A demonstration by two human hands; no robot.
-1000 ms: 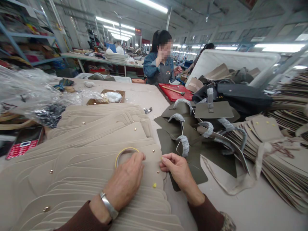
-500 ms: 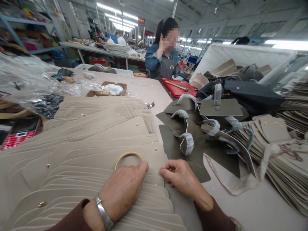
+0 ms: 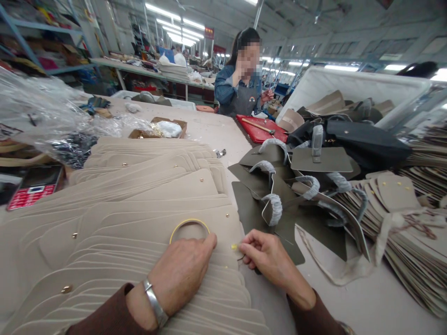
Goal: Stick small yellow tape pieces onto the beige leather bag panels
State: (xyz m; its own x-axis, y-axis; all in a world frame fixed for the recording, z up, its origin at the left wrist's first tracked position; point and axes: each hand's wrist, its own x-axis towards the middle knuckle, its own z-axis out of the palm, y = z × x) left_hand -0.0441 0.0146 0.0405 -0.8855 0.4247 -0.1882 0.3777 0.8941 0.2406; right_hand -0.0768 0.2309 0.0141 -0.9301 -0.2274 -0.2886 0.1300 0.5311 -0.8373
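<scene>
My left hand (image 3: 186, 266) is closed round a thin roll of yellow tape (image 3: 189, 220) and rests on overlapping beige leather-like panels (image 3: 139, 218). The roll's lower edge is hidden behind my fingers. My right hand (image 3: 263, 253) is pinched shut at the right edge of these panels. A small piece of yellow tape (image 3: 234, 246) shows at its fingertips, against the top panel. Something thin and dark pokes out below the fingers, too small to name. Small gold studs sit in several panels, one stud (image 3: 227, 215) just above the tape piece.
Dark olive panels with wrapped handles (image 3: 272, 209) lie right of my hand. Farther right stand beige stacks (image 3: 415, 242) and a white bin (image 3: 352, 83). A red board (image 3: 260, 130) lies ahead, near a person (image 3: 240, 88). Left are plastic bags (image 3: 38, 107) and a phone (image 3: 37, 186).
The yellow tape piece now shows at my right fingertips, with a thin dark object below them. My left hand keeps its hold on the tape roll. The view has shifted slightly.
</scene>
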